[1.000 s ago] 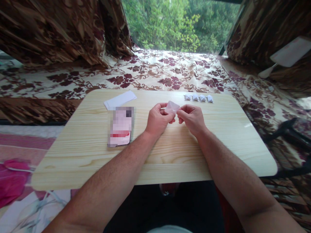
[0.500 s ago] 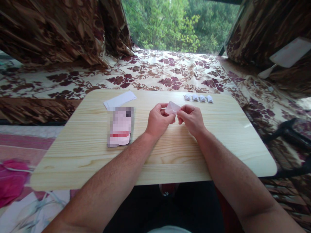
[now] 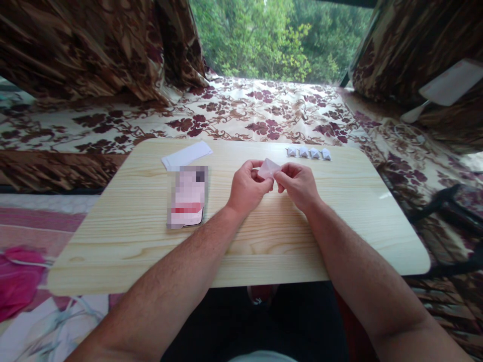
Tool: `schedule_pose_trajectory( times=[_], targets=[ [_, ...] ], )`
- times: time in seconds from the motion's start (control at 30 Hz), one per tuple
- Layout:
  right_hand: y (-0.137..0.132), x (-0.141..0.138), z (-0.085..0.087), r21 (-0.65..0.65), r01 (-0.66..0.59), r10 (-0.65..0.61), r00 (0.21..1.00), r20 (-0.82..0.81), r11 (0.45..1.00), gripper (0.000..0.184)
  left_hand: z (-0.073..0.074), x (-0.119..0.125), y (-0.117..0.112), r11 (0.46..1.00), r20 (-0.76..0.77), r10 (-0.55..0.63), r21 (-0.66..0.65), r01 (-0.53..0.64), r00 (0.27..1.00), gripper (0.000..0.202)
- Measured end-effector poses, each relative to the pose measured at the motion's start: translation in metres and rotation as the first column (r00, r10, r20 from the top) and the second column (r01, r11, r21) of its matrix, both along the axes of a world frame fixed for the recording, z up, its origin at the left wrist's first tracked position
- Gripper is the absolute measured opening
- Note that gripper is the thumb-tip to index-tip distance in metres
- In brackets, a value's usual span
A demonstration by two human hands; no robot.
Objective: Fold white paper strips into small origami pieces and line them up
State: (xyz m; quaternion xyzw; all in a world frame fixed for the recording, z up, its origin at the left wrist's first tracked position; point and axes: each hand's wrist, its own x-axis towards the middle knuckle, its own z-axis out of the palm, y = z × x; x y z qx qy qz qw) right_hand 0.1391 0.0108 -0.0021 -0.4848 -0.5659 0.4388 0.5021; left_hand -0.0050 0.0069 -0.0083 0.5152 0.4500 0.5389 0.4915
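Note:
Both my hands meet over the middle of a light wooden table [image 3: 264, 251]. Between them is a small folded piece of white paper [image 3: 268, 169]. My left hand [image 3: 247, 188] pinches its left side with thumb and fingers. My right hand [image 3: 298, 185] pinches its right corner. The paper is held a little above the tabletop. Several small folded white paper pieces [image 3: 308, 152] lie in a row at the table's far right edge. A white paper strip [image 3: 186, 155] lies at the far left.
A phone [image 3: 187, 197] lies flat on the table left of my hands. A floral cloth [image 3: 245, 113] covers the surface beyond the table, with patterned curtains [image 3: 94, 45] on both sides of a window. A pink cloth [image 3: 18, 276] lies at the lower left.
The folded paper has tilted and shifted slightly between my fingertips. Both hands stay in the same place.

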Motion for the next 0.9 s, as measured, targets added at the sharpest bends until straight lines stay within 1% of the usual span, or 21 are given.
schedule_pose_trajectory(
  times=[0.2, 0.4, 0.57, 0.9],
  targets=[
    [0.0008, -0.0016, 0.0001, -0.009, 0.003, -0.003, 0.999, 0.048, 1.0, 0.012, -0.0025, -0.0003, 0.0003, 1.0, -0.013, -0.01, 0.015, 0.01, 1.0, 0.043],
    [0.0006, -0.002, 0.0003, -0.008, -0.009, 0.009, 1.0, 0.017, 1.0, 0.012, -0.0048, -0.001, 0.0014, 1.0, -0.004, -0.01, 0.005, 0.01, 1.0, 0.045],
    [0.0, -0.0015, 0.0007, 0.0, -0.027, 0.027, 0.999, 0.028, 1.0, 0.01, -0.0071, -0.0003, 0.0013, 0.999, -0.022, -0.019, 0.03, 0.02, 1.0, 0.044],
    [-0.0008, -0.0026, 0.0054, 0.033, -0.01, 0.008, 0.998, 0.056, 0.999, 0.009, -0.004, 0.0005, 0.0002, 0.999, -0.014, -0.028, 0.029, 0.029, 0.999, 0.043]
  ],
)
